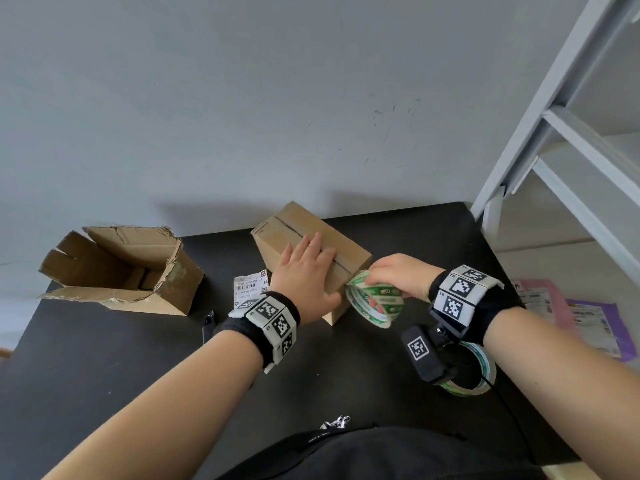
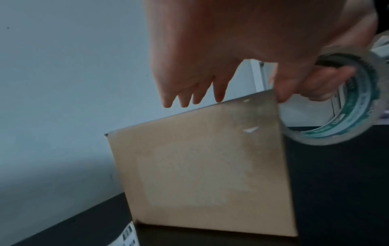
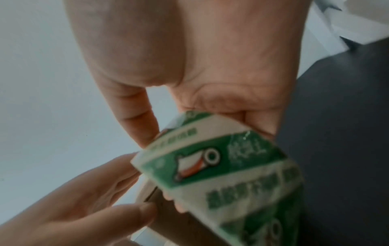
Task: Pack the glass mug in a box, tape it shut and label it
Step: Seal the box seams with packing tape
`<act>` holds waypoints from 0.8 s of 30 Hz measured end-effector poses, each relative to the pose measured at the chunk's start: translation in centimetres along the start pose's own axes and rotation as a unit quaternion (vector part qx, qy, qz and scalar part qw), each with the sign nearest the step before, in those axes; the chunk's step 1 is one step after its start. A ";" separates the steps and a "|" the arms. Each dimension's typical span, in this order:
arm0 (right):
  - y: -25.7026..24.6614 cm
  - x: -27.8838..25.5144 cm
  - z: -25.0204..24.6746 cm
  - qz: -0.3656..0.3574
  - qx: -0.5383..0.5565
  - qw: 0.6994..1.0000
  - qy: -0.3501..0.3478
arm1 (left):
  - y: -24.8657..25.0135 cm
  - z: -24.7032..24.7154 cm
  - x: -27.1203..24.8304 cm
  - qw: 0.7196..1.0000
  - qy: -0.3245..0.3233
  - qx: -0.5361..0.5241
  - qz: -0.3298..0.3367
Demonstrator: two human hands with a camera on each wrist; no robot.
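Note:
A closed brown cardboard box [image 1: 294, 226] [image 2: 210, 166] stands on the black table [image 1: 104, 358], its top seam running away from me. My left hand [image 1: 306, 271] [image 2: 200, 74] lies flat on the box top with straight fingers. My right hand [image 1: 398, 275] [image 3: 189, 83] grips a green-and-white roll of tape [image 1: 375, 301] [image 3: 221, 166] [image 2: 347, 103] at the box's near right corner, fingers curled round the roll. The glass mug is not visible. A white shipping label [image 1: 251, 287] lies on the table left of the box.
A torn, open cardboard box [image 1: 121, 268] sits at the far left of the table. A second tape roll [image 1: 474, 372] lies under my right wrist. Pink and purple mailer bags [image 1: 571, 317] lie to the right, and a white shelf frame [image 1: 554, 133] stands at the right.

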State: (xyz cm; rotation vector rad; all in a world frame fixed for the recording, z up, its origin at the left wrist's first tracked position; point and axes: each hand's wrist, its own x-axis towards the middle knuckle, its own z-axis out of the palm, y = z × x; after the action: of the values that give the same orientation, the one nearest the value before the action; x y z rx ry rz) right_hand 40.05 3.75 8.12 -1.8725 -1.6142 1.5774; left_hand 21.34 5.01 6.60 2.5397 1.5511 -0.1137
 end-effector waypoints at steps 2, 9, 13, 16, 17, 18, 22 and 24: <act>0.0 -0.2 0.7 0.005 0.095 0.995 -0.023 | 0.3 0.3 -0.5 1.000 0.003 -0.003 0.015; 0.3 -0.8 1.4 -0.021 0.168 0.986 0.008 | 0.1 0.8 -0.8 0.998 -0.039 0.034 0.024; 0.5 -0.4 1.7 -0.005 0.080 0.997 0.015 | 0.1 0.7 -0.7 0.998 -0.045 0.036 0.023; 1.3 -0.2 2.5 0.019 -0.010 0.999 0.041 | 0.1 0.6 -0.7 0.998 -0.051 0.036 0.021; 1.4 -0.2 2.7 0.019 -0.009 0.999 0.050 | 0.1 0.6 -0.6 0.998 -0.050 0.036 0.020; 1.5 -0.1 2.8 0.018 -0.003 0.998 0.054 | 0.1 0.6 -0.6 0.998 -0.049 0.032 0.019; 1.7 0.2 3.2 0.028 0.049 0.997 0.043 | 0.3 0.7 -0.5 0.999 -0.010 -0.044 0.005; 1.8 0.5 3.4 0.037 0.084 0.995 0.033 | 0.7 0.9 -0.3 0.996 0.036 -0.084 -0.023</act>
State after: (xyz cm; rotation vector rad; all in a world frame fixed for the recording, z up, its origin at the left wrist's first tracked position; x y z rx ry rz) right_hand 38.34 1.87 5.15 -1.8940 -1.3550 1.6069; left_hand 21.88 4.23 5.81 2.4043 1.5731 0.1007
